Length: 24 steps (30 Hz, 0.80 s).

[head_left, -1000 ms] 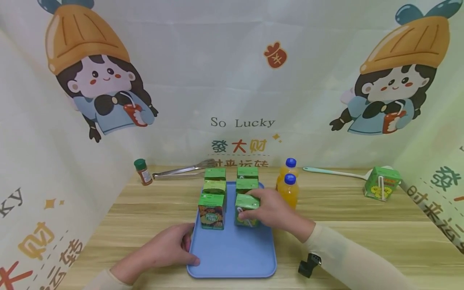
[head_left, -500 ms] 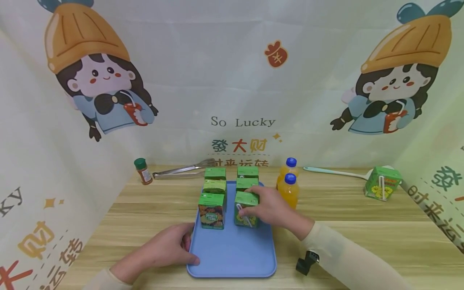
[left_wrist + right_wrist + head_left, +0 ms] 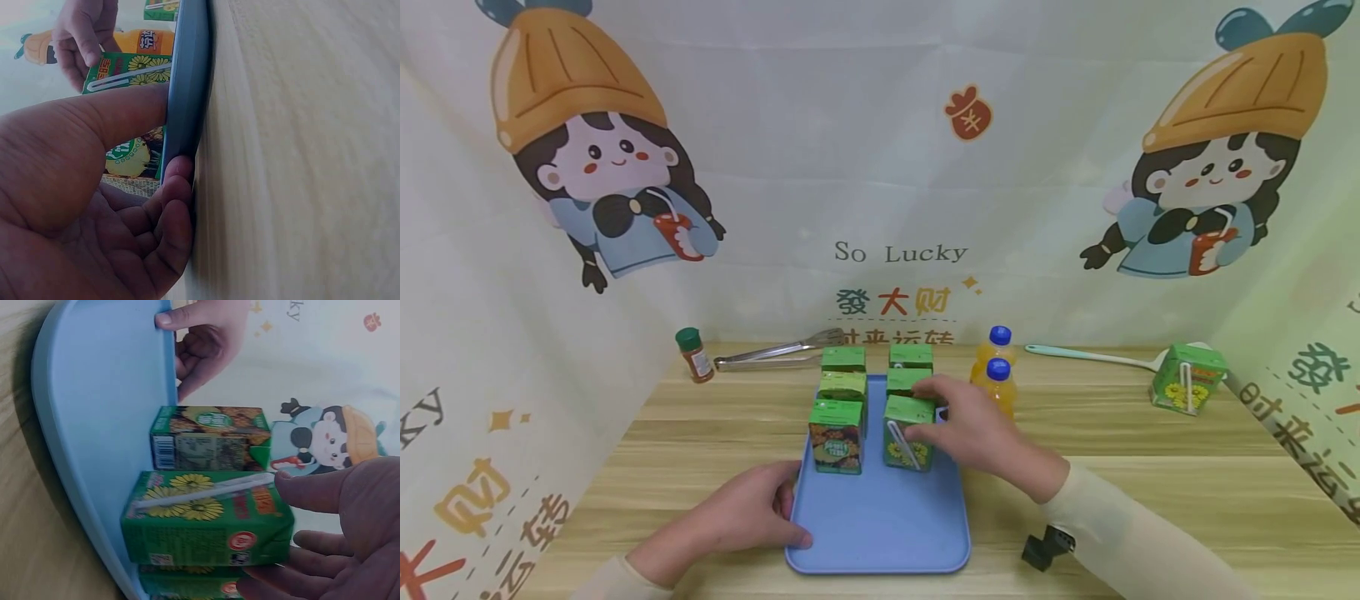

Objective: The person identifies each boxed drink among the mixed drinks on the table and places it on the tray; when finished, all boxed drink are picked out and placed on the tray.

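My left hand [image 3: 752,512] grips the left edge of a blue tray [image 3: 880,533], thumb over the rim and fingers curled against the outside. Two rows of green drink cartons stand on the tray toward its far end. At the nearest carton of the right row, a chrysanthemum drink carton [image 3: 904,452] with a white straw on its front, is my right hand [image 3: 977,425]. In the right wrist view its thumb [image 3: 309,487] lies at the carton's top edge, with the fingers loosely extended past the top. The nearest left carton [image 3: 837,446] has a brown picture front.
Two orange drink bottles [image 3: 997,392] with blue caps stand right of the tray. Farther right are a spatula with a pale green handle [image 3: 1075,354] and another green carton [image 3: 1187,379]. Metal tongs [image 3: 775,356] and a green-capped spice jar [image 3: 695,354] lie back left, before a printed curtain.
The right carton has turned slightly and its front shows more fully. My right hand has loosened and shifted a little right of it. My left hand stays on the tray.
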Available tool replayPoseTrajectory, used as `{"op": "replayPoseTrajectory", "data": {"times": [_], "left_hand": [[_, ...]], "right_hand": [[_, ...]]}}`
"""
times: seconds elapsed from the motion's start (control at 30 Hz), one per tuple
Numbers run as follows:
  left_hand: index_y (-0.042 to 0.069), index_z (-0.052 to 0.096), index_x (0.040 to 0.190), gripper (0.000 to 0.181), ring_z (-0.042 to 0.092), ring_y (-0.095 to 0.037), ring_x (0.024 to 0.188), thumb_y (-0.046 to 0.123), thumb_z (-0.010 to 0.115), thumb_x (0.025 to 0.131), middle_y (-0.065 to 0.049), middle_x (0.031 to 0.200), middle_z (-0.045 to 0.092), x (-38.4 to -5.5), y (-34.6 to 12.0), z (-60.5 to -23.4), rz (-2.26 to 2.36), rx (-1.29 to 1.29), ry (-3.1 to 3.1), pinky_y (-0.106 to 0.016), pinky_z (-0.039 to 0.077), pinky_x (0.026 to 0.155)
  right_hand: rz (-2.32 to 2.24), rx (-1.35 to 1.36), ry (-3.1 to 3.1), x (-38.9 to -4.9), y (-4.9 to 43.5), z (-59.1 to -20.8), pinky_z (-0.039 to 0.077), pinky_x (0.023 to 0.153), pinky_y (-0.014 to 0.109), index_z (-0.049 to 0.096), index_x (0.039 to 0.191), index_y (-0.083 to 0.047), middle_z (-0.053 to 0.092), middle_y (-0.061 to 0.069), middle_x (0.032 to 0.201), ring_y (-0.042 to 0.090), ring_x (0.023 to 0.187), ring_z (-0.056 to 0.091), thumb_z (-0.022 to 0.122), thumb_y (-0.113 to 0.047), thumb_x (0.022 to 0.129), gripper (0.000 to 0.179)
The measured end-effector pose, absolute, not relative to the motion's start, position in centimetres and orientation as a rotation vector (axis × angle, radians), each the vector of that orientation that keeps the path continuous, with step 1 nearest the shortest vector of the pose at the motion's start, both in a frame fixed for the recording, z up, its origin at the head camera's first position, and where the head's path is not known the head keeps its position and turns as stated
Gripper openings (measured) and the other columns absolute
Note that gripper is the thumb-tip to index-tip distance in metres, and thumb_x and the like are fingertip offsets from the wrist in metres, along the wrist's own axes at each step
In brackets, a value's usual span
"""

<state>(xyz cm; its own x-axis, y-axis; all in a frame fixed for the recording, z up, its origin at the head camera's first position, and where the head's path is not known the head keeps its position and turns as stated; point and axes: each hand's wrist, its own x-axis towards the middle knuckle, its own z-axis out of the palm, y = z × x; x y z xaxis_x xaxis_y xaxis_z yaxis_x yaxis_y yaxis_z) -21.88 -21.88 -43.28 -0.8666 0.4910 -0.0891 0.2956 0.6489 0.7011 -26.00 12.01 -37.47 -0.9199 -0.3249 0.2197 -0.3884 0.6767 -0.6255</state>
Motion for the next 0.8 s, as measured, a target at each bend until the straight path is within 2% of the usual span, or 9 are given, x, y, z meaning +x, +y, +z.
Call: {"op": "replayPoseTrajectory", "data": {"times": [0.2, 0.3, 0.47, 0.63, 0.8], "left_hand": [[0.005, 0.064, 0.119, 0.060, 0.056, -0.012, 0.066, 0.026, 0.101, 0.078, 0.002, 0.078, 0.063, -22.0, -21.8, -43.2, 1.009, 0.632, 2.605, -0.028, 0.045, 0.059], [0.006, 0.064, 0.116, 0.058, 0.056, -0.012, 0.067, 0.027, 0.101, 0.078, 0.002, 0.079, 0.063, -22.0, -21.8, -43.2, 0.997, 0.625, 2.609, -0.028, 0.045, 0.060], [0.005, 0.064, 0.119, 0.060, 0.056, -0.012, 0.067, 0.027, 0.101, 0.077, 0.002, 0.079, 0.062, -22.0, -21.8, -43.3, 1.002, 0.625, 2.608, -0.028, 0.044, 0.060], [0.005, 0.064, 0.119, 0.060, 0.056, -0.012, 0.066, 0.025, 0.102, 0.077, 0.002, 0.079, 0.062, -22.0, -21.8, -43.4, 1.010, 0.630, 2.609, -0.028, 0.044, 0.060], [0.005, 0.064, 0.119, 0.060, 0.056, -0.013, 0.066, 0.024, 0.102, 0.077, 0.002, 0.079, 0.062, -22.0, -21.7, -43.4, 1.017, 0.635, 2.608, -0.028, 0.044, 0.059]], "right_hand": [[1.047, 0.661, -2.741, -25.0, 13.3, -36.8, 0.060, 0.103, 0.051, 0.072, 0.138, -0.005, 0.077, 0.010, 0.136, 0.031, 0.123, 0.074, 0.093, -0.023, 0.093, 0.053], [1.048, 0.680, -2.716, -24.4, 14.0, -36.6, 0.061, 0.101, 0.052, 0.071, 0.139, -0.005, 0.077, 0.011, 0.136, 0.031, 0.123, 0.074, 0.093, -0.020, 0.093, 0.054], [1.024, 0.731, -2.655, -23.2, 15.4, -36.1, 0.063, 0.097, 0.051, 0.071, 0.140, -0.005, 0.077, 0.012, 0.135, 0.033, 0.119, 0.076, 0.094, -0.019, 0.093, 0.055], [1.010, 0.697, -2.611, -21.5, 17.2, -35.1, 0.061, 0.100, 0.055, 0.068, 0.144, -0.009, 0.075, 0.010, 0.139, 0.036, 0.120, 0.075, 0.093, -0.023, 0.094, 0.057], [0.932, 0.728, -2.474, -20.9, 19.4, -33.9, 0.061, 0.099, 0.056, 0.068, 0.145, -0.009, 0.075, 0.008, 0.139, 0.033, 0.122, 0.074, 0.094, -0.017, 0.092, 0.060]]}}
